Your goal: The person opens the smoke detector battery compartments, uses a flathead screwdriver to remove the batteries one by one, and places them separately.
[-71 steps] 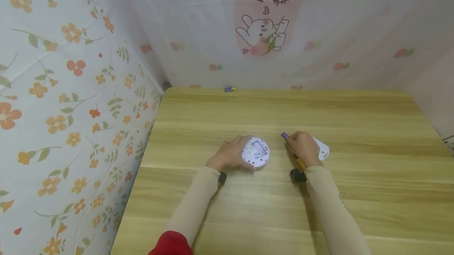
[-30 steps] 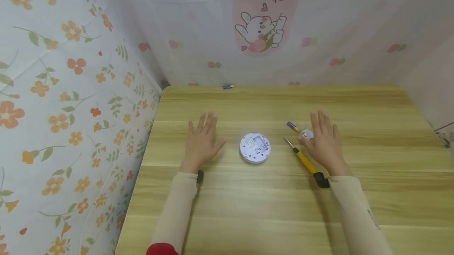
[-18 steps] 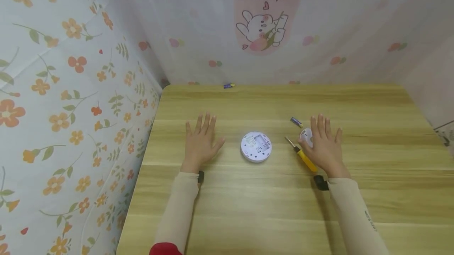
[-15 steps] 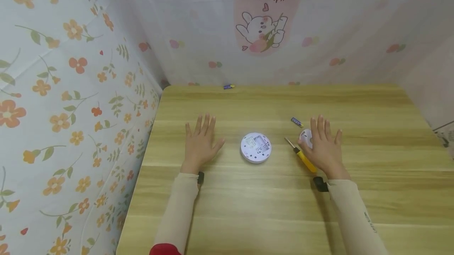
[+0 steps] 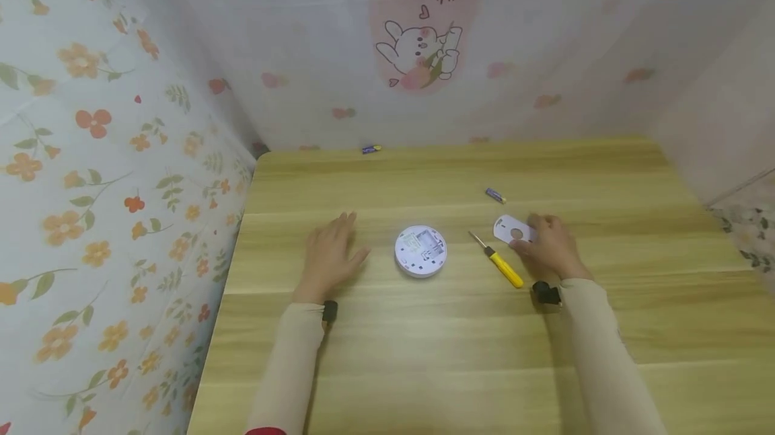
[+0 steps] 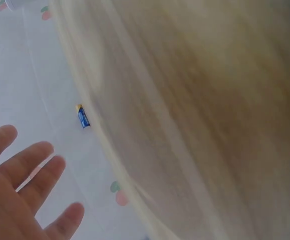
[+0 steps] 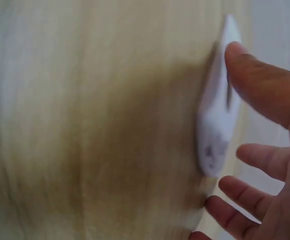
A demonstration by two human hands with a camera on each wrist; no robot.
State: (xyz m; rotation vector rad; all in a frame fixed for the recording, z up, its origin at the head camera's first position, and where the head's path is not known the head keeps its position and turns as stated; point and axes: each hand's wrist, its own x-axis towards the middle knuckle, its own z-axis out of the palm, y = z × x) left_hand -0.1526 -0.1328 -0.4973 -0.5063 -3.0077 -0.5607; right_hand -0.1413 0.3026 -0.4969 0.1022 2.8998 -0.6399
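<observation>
My right hand (image 5: 552, 247) has its fingers bent around the near-right end of a flat white mounting plate (image 5: 504, 226) with a round hole. In the right wrist view, the thumb lies against the plate (image 7: 217, 120) and the other fingers sit past its edge. My left hand (image 5: 327, 257) is beside a round white device (image 5: 420, 251), apart from it, with loosely extended fingers. The device, like a smoke alarm, lies with its battery bay uncovered. A yellow-handled screwdriver (image 5: 504, 268) lies between the device and my right hand.
A blue battery (image 5: 495, 195) lies behind the plate. Another battery (image 5: 371, 149) sits at the table's (image 5: 424, 368) far edge. A floral curtain (image 5: 91, 220) hangs along the left side, and a printed cloth covers the back.
Both hands placed the device and battery down earlier, then lay flat. Now my right hand has curled around the plate's end, and my left has relaxed slightly. The head view has shifted.
</observation>
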